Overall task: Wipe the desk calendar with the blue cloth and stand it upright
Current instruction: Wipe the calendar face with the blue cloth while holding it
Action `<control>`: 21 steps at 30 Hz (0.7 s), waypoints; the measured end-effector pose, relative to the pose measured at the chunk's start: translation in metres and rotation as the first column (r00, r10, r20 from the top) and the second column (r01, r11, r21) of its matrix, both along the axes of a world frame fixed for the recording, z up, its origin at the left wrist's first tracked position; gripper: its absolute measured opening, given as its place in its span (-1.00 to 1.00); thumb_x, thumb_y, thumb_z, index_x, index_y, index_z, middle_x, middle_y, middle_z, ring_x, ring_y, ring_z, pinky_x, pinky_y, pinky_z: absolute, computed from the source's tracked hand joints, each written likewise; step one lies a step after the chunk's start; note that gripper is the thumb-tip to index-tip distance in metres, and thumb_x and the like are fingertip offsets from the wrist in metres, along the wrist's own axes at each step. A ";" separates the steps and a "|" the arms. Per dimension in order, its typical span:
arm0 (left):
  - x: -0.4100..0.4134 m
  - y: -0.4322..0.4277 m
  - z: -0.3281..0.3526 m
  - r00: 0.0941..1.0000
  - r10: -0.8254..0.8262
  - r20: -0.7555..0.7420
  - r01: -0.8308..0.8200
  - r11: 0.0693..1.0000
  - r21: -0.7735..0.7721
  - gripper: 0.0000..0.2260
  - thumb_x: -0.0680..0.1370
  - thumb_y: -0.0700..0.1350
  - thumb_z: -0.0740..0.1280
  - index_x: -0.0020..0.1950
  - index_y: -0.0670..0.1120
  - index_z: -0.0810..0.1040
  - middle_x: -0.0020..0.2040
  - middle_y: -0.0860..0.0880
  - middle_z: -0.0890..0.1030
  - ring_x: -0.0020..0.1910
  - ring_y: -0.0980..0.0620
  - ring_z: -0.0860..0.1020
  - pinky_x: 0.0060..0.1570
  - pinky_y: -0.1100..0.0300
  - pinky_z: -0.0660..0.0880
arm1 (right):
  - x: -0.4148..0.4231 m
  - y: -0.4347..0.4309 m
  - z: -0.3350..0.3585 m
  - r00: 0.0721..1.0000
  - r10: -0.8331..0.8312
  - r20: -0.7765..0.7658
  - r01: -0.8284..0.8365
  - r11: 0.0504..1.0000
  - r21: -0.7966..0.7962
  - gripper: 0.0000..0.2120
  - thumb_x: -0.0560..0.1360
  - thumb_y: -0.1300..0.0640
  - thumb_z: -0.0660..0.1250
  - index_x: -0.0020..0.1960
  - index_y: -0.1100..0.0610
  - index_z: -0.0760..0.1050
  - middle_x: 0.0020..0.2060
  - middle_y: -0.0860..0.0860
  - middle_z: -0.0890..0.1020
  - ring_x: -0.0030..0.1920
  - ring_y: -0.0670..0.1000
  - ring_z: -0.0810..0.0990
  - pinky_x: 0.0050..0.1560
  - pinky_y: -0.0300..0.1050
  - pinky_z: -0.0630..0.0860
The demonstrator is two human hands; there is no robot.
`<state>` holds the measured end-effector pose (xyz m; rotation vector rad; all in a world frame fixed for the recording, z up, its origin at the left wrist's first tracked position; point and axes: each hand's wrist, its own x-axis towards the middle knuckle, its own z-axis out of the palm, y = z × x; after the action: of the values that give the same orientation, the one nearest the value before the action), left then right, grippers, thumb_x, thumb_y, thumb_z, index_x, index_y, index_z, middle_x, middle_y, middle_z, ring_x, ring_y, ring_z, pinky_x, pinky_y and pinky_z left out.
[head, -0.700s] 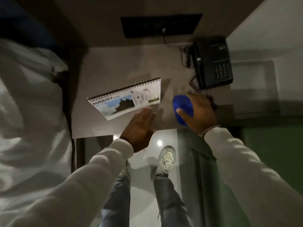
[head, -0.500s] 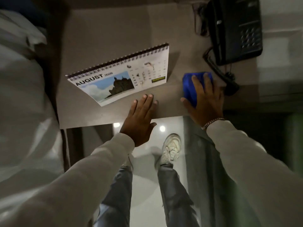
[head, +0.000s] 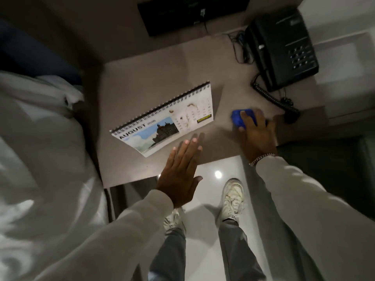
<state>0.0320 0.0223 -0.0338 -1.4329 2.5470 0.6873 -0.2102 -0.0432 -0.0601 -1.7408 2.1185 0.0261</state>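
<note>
Early in the task, by the look of it. White spiral-bound desk calendar (head: 162, 122) lying flat near the middle of the grey counter (head: 129, 78), brown smudges showing on its date grid, so unwiped and not yet upright. Right hand (head: 254, 134) pressed on the crumpled blue cloth (head: 239, 118) to the right, apart from the calendar, fingers (head: 243, 122) curled over it. Left hand (head: 180, 171) flat, open, empty, just beside the calendar's near edge.

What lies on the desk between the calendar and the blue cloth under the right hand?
Nothing: in the head view, only bare desk top separates the desk calendar from the blue cloth under the right hand.
</note>
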 end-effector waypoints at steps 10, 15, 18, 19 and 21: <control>0.064 -0.094 0.111 0.985 -0.157 -0.067 0.133 0.952 -0.275 -0.29 0.53 0.14 0.12 0.53 -0.25 0.01 0.57 -0.26 0.04 0.56 -0.23 0.00 0.51 -0.17 -0.03 | 0.117 0.076 0.050 0.835 -0.226 0.501 0.375 0.901 -0.218 -0.52 0.61 -0.03 0.11 0.51 0.02 0.19 0.53 0.16 0.24 0.45 0.21 0.32 0.40 -0.07 0.16; 0.076 -0.153 0.091 0.899 -0.416 0.137 0.436 0.877 -0.200 -0.19 0.54 0.32 -0.06 0.55 -0.24 -0.09 0.59 -0.23 -0.07 0.58 -0.15 -0.10 0.54 -0.06 -0.07 | 0.166 0.067 0.035 0.748 -0.220 0.626 0.511 0.794 -0.331 -0.51 0.61 -0.03 0.09 0.52 -0.09 0.09 0.57 0.13 0.14 0.50 0.04 0.17 0.45 -0.07 0.18; 0.083 -0.153 0.073 0.881 -0.463 0.096 0.473 0.864 -0.171 -0.17 0.53 0.36 -0.09 0.56 -0.21 -0.13 0.60 -0.18 -0.10 0.59 -0.09 -0.14 0.56 0.04 -0.14 | 0.192 0.054 0.022 0.695 -0.205 0.689 0.588 0.713 -0.381 -0.49 0.62 0.04 0.14 0.52 -0.10 0.07 0.56 0.16 0.16 0.53 0.16 0.21 0.48 0.08 0.29; 0.084 -0.154 0.069 0.880 -0.469 0.074 0.475 0.862 -0.181 -0.17 0.53 0.36 -0.08 0.56 -0.21 -0.14 0.60 -0.17 -0.11 0.59 -0.06 -0.16 0.55 0.09 -0.18 | 0.201 0.049 0.017 0.684 -0.192 0.704 0.615 0.671 -0.414 -0.50 0.62 0.06 0.17 0.51 -0.07 0.11 0.54 0.20 0.18 0.52 0.19 0.23 0.47 0.09 0.31; 0.085 -0.156 0.066 0.880 -0.474 0.034 0.472 0.861 -0.188 -0.16 0.52 0.37 -0.10 0.56 -0.22 -0.14 0.60 -0.16 -0.13 0.59 -0.04 -0.18 0.55 0.12 -0.21 | 0.217 0.038 0.009 0.665 -0.168 0.728 0.662 0.583 -0.471 -0.53 0.60 0.09 0.22 0.47 0.01 0.20 0.51 0.27 0.22 0.50 0.21 0.26 0.45 0.10 0.34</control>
<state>0.1168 -0.1333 0.0326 -0.7720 2.8713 0.3770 0.0068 -0.0047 -0.0513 -1.1476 2.0484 -1.5091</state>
